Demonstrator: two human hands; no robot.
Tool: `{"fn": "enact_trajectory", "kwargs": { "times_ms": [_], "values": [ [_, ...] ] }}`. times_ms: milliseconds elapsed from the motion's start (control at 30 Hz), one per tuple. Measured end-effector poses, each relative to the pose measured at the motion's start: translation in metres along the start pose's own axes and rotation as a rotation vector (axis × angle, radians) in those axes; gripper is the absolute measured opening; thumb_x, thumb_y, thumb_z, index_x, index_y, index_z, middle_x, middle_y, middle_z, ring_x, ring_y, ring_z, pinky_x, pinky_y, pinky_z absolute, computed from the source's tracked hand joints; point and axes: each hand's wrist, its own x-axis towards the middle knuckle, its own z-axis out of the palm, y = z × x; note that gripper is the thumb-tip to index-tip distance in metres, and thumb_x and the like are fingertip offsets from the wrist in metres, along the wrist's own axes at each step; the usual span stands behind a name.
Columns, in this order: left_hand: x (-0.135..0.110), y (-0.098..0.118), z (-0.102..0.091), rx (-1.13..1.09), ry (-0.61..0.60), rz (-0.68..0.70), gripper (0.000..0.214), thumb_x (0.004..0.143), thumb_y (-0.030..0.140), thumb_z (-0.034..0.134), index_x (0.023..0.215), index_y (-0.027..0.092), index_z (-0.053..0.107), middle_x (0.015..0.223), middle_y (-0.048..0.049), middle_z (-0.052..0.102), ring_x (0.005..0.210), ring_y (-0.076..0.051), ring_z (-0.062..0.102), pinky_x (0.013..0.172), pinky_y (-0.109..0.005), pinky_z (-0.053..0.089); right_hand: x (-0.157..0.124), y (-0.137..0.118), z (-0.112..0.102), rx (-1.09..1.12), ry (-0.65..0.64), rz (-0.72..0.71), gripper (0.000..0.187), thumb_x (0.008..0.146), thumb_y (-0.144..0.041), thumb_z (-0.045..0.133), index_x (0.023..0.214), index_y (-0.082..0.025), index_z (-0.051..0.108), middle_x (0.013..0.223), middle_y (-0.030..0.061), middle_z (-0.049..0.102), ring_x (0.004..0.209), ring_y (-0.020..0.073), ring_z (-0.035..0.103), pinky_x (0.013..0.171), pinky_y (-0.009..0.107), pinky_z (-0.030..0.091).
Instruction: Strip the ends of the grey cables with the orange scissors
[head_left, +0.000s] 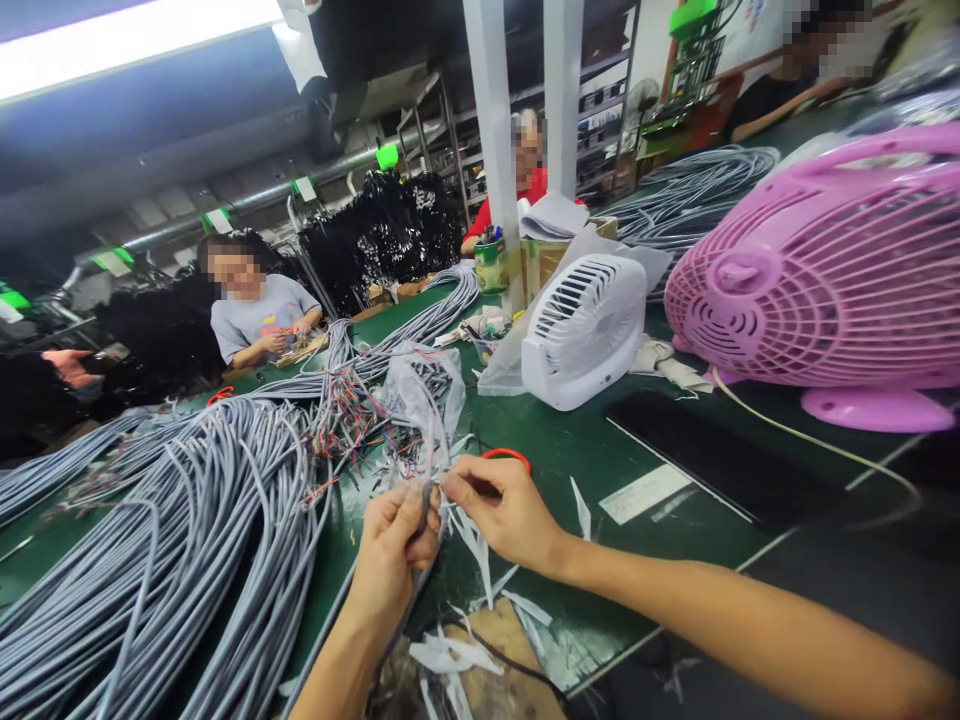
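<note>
My left hand (pixel 390 540) is closed around a grey cable (pixel 426 503) near its end, with the thumb on top. Just to its right, my right hand (pixel 506 510) pinches thumb and finger together at the cable's tip. What lies between those fingertips is too small to make out, perhaps thin wire or wrapping. Beyond both hands is a clear plastic bag (pixel 431 385) with small grey pieces in it. Loose white strips (pixel 472 550) are scattered below and beside the right hand. An orange-red loop (pixel 514 457), like a scissors handle, shows behind the right wrist.
Thick bundles of grey cables (pixel 187 530) with bared coloured wires (pixel 345 410) cover the green table's left side. A white fan (pixel 589 330), a large pink fan (pixel 825 280) and a dark flat panel (pixel 720 450) stand or lie right. Several people sit beyond.
</note>
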Motion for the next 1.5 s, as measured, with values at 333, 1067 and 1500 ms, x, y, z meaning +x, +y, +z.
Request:
{"fn": "enact_trajectory", "kwargs": {
  "times_ms": [333, 1067, 1500],
  "values": [
    [0.0013, -0.0041, -0.0022, -0.057, -0.064, -0.073, 0.043, 0.057, 0.046, 0.075, 0.053, 0.013, 0.049, 0.039, 0.0109, 0.027, 0.035, 0.002, 0.007, 0.034, -0.015, 0.006, 0.0015, -0.0032, -0.0017, 0.027, -0.025, 0.027, 0.044, 0.085, -0.047, 0.044, 0.062, -0.013, 0.059, 0.052, -0.0001, 0.053, 0.046, 0.0074, 0.039, 0.043, 0.02, 0.029],
    [0.0027, -0.0058, -0.0001, 0.006, -0.048, -0.051, 0.044, 0.056, 0.049, 0.074, 0.052, 0.014, 0.048, 0.039, 0.011, 0.026, 0.034, 0.001, 0.008, 0.033, -0.016, 0.007, 0.0033, -0.0056, -0.004, -0.012, -0.036, -0.026, 0.043, 0.086, -0.044, 0.044, 0.056, -0.015, 0.055, 0.048, -0.0022, 0.049, 0.043, 0.0066, 0.035, 0.041, 0.02, 0.028],
    [0.0001, -0.0064, -0.0034, 0.048, -0.025, -0.028, 0.044, 0.058, 0.05, 0.072, 0.053, 0.013, 0.049, 0.043, 0.0076, 0.035, 0.034, 0.001, 0.013, 0.034, -0.016, 0.006, 0.0013, -0.0052, -0.005, -0.038, -0.047, -0.026, 0.041, 0.085, -0.042, 0.046, 0.058, -0.013, 0.056, 0.049, -0.0018, 0.047, 0.044, 0.0067, 0.035, 0.042, 0.02, 0.027]
  ]
}}
